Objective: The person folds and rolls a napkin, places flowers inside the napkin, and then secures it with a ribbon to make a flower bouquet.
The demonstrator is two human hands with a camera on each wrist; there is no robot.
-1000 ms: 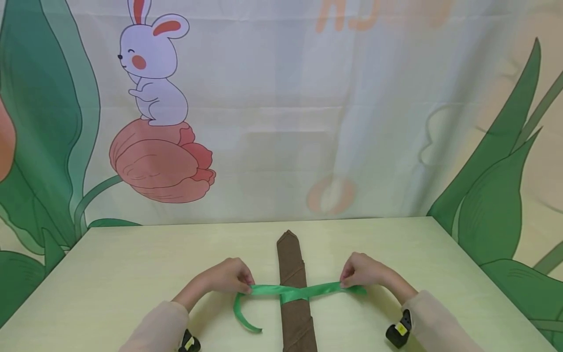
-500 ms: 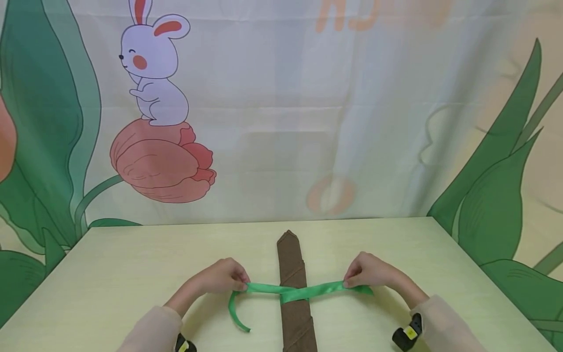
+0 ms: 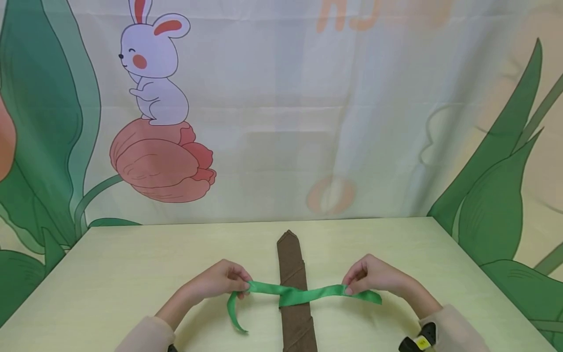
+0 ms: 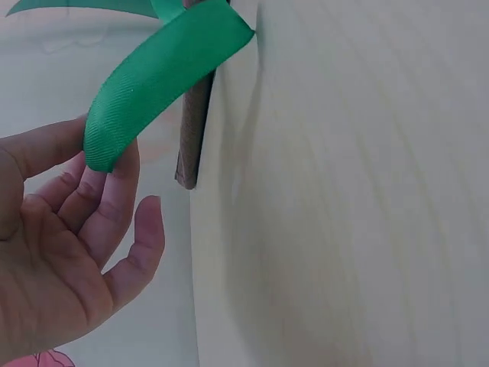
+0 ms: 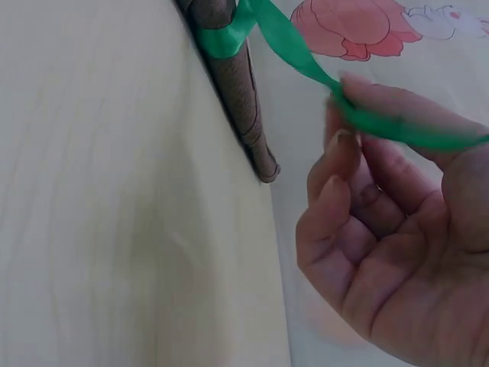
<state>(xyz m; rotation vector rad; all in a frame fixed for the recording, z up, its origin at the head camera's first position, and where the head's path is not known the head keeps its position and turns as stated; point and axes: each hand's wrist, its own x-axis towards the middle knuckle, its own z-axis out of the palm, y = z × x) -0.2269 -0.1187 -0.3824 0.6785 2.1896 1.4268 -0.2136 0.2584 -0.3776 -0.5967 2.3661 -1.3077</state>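
Observation:
A long brown rolled cloth [image 3: 291, 269] lies lengthwise on the table, its far end folded to a point. Around its middle runs a green ribbon [image 3: 303, 296], crossed on top, with one end drawn out to each side. My left hand [image 3: 220, 278] pinches the left end between thumb and fingers, and a loose tail curls down below it. On the other side my right hand [image 3: 374, 276] pinches the right end, whose tail sticks out past the fingers. In the right wrist view the ribbon [image 5: 294, 50] passes between thumb and fingertips, and the other fingers curl loosely.
The pale wooden table [image 3: 145, 249] reaches back to a printed cloth backdrop [image 3: 264, 98] with a rabbit, a tulip and green leaves. A black wrist camera [image 3: 420, 338] sits at the right sleeve.
Both hands have moved slightly outward, the right one further. The ribbon's right tail now shows longer past the fingers, and the left tail has shifted left.

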